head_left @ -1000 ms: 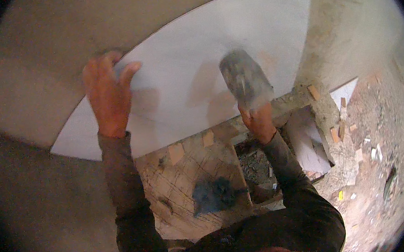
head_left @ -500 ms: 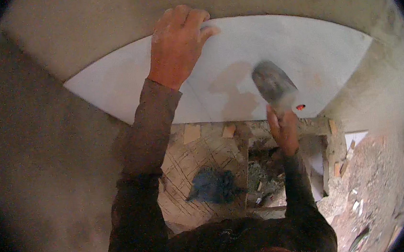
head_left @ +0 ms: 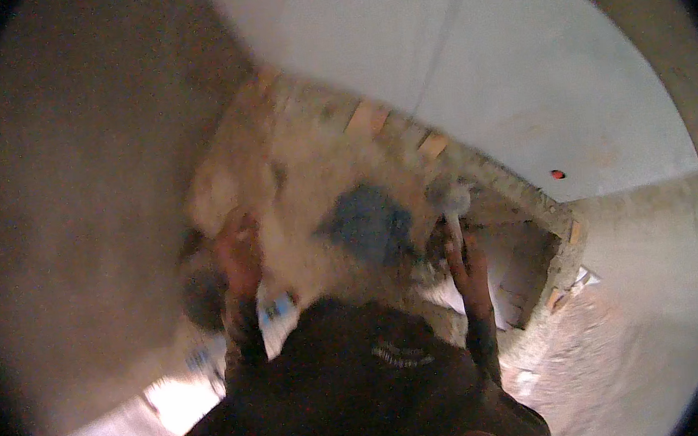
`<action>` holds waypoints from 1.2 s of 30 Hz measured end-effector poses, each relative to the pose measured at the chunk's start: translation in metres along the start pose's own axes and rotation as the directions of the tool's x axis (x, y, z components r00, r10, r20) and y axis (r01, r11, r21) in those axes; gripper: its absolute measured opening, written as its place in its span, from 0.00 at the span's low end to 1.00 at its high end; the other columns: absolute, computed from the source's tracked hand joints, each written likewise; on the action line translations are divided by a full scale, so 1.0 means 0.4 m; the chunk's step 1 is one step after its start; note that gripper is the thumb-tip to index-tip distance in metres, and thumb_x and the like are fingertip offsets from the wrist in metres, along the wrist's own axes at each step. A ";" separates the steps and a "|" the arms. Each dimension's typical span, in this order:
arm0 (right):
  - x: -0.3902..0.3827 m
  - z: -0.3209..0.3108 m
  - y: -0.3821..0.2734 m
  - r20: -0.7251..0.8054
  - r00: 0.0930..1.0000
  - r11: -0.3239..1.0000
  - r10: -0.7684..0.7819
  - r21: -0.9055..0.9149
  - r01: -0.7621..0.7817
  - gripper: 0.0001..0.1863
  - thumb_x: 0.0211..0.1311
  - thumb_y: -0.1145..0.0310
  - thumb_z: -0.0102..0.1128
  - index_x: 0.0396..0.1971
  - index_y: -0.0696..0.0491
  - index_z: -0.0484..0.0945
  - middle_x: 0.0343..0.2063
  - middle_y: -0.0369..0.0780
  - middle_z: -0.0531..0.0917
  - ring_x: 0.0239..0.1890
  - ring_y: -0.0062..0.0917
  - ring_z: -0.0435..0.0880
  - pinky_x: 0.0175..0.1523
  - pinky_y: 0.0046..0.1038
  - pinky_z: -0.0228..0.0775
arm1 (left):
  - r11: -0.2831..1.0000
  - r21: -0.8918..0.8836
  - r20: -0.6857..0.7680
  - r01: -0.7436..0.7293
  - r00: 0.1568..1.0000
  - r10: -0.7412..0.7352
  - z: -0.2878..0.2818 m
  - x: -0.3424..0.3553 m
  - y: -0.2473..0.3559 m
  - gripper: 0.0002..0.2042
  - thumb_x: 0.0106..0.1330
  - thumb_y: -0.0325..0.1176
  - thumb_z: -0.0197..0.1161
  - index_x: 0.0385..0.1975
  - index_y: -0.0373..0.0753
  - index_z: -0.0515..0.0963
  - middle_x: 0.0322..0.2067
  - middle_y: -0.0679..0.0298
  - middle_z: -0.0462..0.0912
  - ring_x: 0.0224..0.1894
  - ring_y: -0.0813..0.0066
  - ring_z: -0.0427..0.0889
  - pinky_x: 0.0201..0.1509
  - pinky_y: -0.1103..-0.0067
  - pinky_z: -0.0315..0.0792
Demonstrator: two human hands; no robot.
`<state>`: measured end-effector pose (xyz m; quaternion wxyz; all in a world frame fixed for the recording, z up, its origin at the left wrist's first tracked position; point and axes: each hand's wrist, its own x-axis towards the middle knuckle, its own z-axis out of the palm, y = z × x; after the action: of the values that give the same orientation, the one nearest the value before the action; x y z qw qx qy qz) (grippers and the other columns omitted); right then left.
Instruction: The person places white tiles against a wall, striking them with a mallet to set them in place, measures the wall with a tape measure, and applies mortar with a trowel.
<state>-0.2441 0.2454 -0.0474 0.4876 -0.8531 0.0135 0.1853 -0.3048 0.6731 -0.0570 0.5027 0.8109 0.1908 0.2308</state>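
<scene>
My left hand [head_left: 238, 252], blurred by motion, is low at the left beside the grey wall [head_left: 98, 198]; I cannot tell what, if anything, it holds. My right hand [head_left: 469, 267] is closed on the pale handle of a grey-headed mallet [head_left: 448, 197] over a rough opening [head_left: 519, 261]. Above both hands, a large white curved panel [head_left: 509, 54] with a small red spot [head_left: 558, 175] spans the upper right. A dark blue crumpled heap [head_left: 366, 223] lies between my hands.
Small tan tile pieces [head_left: 434, 146] sit along the ledge under the panel. A pale wall [head_left: 632, 230] stands at the right, with rubble-strewn ground [head_left: 573, 356] below. Blurred light items [head_left: 278, 309] lie behind my left arm, near a bright patch at lower left.
My left hand has come off the panel's curved edge and down. My right hand has lowered the mallet away from the panel. The view has swung, so the panel now sits upper right.
</scene>
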 end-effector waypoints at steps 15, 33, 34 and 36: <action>0.250 0.385 -0.128 0.437 0.743 0.245 -0.506 -0.754 0.610 0.22 0.76 0.56 0.56 0.58 0.56 0.74 0.52 0.51 0.79 0.52 0.49 0.81 0.54 0.44 0.74 | 0.924 0.275 0.277 0.264 0.899 -0.339 -0.195 -0.679 -0.243 0.10 0.71 0.38 0.61 0.36 0.37 0.82 0.35 0.53 0.84 0.41 0.49 0.84 0.44 0.61 0.77; 0.048 1.413 -0.203 0.931 -0.353 0.058 -0.095 0.359 0.932 0.20 0.65 0.50 0.57 0.41 0.50 0.87 0.36 0.50 0.87 0.37 0.51 0.86 0.48 0.46 0.79 | 0.541 -0.809 -0.285 0.231 0.651 -0.704 -0.459 -0.561 -0.543 0.21 0.73 0.33 0.62 0.64 0.42 0.67 0.58 0.59 0.79 0.51 0.67 0.85 0.44 0.70 0.86; 0.056 1.403 -0.213 0.977 -0.207 0.171 -0.051 0.213 0.962 0.20 0.66 0.52 0.59 0.48 0.52 0.82 0.38 0.51 0.87 0.42 0.50 0.84 0.50 0.46 0.78 | 0.532 -0.814 -0.292 0.232 0.629 -0.721 -0.449 -0.578 -0.531 0.23 0.73 0.33 0.62 0.66 0.44 0.66 0.59 0.59 0.79 0.51 0.67 0.85 0.44 0.69 0.86; 0.076 1.343 -0.266 0.996 -0.032 0.298 -0.085 0.056 0.953 0.27 0.66 0.56 0.62 0.59 0.56 0.74 0.39 0.52 0.86 0.47 0.49 0.84 0.52 0.44 0.78 | 0.524 -0.841 -0.345 0.137 0.610 -0.713 -0.426 -0.595 -0.506 0.24 0.72 0.33 0.63 0.65 0.42 0.65 0.57 0.57 0.79 0.49 0.66 0.85 0.43 0.70 0.87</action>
<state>-0.3570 0.7553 -0.2144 0.0427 -0.5842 -0.7200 0.3721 -0.6122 0.7534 -0.2172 0.7275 0.3099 0.4507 0.4142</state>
